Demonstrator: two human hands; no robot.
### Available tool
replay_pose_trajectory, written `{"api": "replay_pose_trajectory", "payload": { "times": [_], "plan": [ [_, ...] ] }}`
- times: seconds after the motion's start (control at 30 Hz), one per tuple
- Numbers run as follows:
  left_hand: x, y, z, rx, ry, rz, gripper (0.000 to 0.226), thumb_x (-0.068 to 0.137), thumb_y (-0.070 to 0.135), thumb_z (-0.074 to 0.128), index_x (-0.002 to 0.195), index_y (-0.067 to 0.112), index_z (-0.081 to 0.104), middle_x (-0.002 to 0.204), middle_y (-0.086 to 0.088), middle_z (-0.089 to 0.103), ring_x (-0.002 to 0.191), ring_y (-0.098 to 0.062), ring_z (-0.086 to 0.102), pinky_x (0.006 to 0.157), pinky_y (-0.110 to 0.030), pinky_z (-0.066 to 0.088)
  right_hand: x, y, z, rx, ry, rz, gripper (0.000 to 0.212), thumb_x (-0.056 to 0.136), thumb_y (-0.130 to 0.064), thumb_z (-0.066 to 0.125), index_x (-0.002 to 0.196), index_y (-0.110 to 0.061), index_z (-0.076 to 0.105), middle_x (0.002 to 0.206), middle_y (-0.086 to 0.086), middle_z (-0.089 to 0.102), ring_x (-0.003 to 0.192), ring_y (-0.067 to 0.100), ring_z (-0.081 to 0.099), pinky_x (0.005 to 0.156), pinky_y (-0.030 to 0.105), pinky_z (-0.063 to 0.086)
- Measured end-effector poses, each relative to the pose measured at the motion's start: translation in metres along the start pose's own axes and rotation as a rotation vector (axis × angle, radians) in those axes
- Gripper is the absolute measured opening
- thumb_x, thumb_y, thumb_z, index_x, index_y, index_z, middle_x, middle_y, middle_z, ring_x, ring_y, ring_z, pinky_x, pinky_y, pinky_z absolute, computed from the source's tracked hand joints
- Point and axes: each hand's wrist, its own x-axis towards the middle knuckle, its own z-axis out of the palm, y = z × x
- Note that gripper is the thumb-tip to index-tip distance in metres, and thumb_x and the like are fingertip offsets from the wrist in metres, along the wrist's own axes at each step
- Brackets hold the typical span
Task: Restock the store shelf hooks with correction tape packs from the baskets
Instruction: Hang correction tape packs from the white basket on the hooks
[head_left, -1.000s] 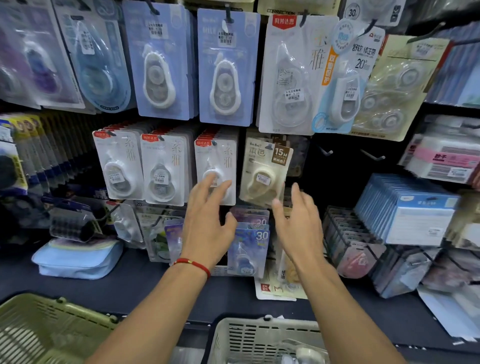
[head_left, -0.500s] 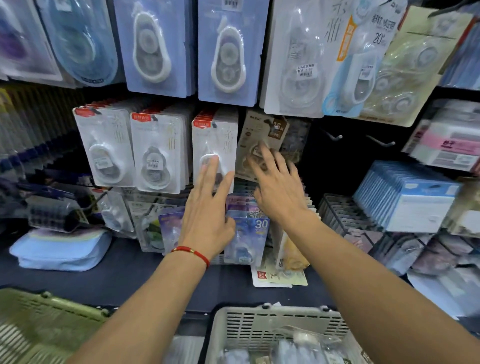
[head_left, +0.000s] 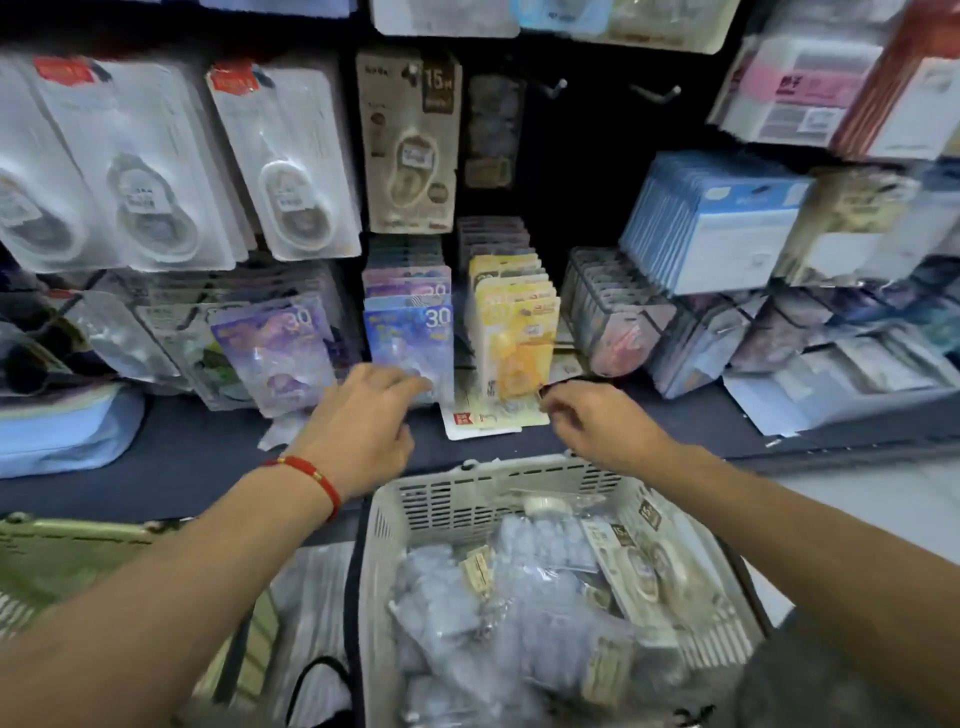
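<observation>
While both hands hover over the shelf edge, neither holds anything: the left hand (head_left: 358, 421) has loosely curled, empty fingers, same for the right hand (head_left: 597, 421). Just below them sits the white basket (head_left: 415, 506) piled with correction tape packs (head_left: 644, 571). Above the fingers hangs a beige 15m pack (head_left: 408, 140), with two bare hooks (head_left: 657, 93) further right.

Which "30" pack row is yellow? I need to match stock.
The rightmost row of "30" packs, beside the blue row; the purple pack hangs farther left.
</observation>
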Motion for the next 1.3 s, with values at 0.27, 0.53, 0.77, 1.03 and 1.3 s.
{"api": "replay_pose_trajectory", "payload": {
  "times": [0.27,0.53,0.77,1.03,1.3],
  "plan": [
    [-0.040,0.071,0.091,0.107,-0.426,0.125,0.057,0.094,0.015,0.051,0.149,0.031,0.048,0.147,0.005,0.050,0.139,-0.021,0.039,0.111,-0.042,0.038,-0.098,0.069,0.118,-0.188,-0.599,0.257,0.059,0.100,-0.056,0.053,0.139,-0.013,0.054,0.142,0.012,0.057,0.129,0.031,0.055,0.106,0.041,0.045],
    [-0.034,0.108,0.124,-0.156,-0.466,0.032,0.049,0.096,0.018,0.056,0.145,0.027,0.055,0.147,0.002,0.056,0.137,-0.022,0.048,0.112,-0.035,0.042,-0.110,0.087,0.107,-0.015,-0.492,0.334,0.028,0.096,-0.025,0.061,0.119,-0.009,0.061,0.121,0.014,0.069,0.114,0.032,0.064,0.094,0.036,0.049],
    [-0.027,0.147,0.123,-0.752,-0.377,-0.284,0.056,0.094,0.036,0.074,0.143,0.028,0.049,0.135,0.007,0.058,0.128,-0.019,0.055,0.107,-0.033,0.047,-0.125,0.074,0.044,0.902,0.043,0.663,0.038,0.092,0.007,0.057,0.111,-0.021,0.075,0.105,-0.001,0.080,0.093,0.024,0.076,0.076,0.043,0.063],
    [-0.029,0.152,0.115,-1.663,-0.262,-0.657,0.051,0.087,0.001,0.080,0.131,0.015,0.058,0.112,-0.013,0.079,0.102,-0.030,0.077,0.077,-0.045,0.065,-0.137,0.018,0.047,1.419,0.121,0.716,0.030,0.095,0.000,0.070,0.118,-0.020,0.067,0.104,0.007,0.081,0.093,0.029,0.079,0.080,0.050,0.064],
    [-0.039,0.126,0.120,-1.654,-0.162,-0.675,0.060,0.092,0.009,0.076,0.137,0.037,0.046,0.120,-0.004,0.077,0.111,-0.031,0.073,0.097,-0.060,0.056,-0.138,-0.010,0.058,0.817,0.311,0.443,0.030,0.098,-0.016,0.071,0.124,-0.029,0.065,0.120,-0.013,0.069,0.105,0.001,0.067,0.084,0.018,0.060]
  ]
}}
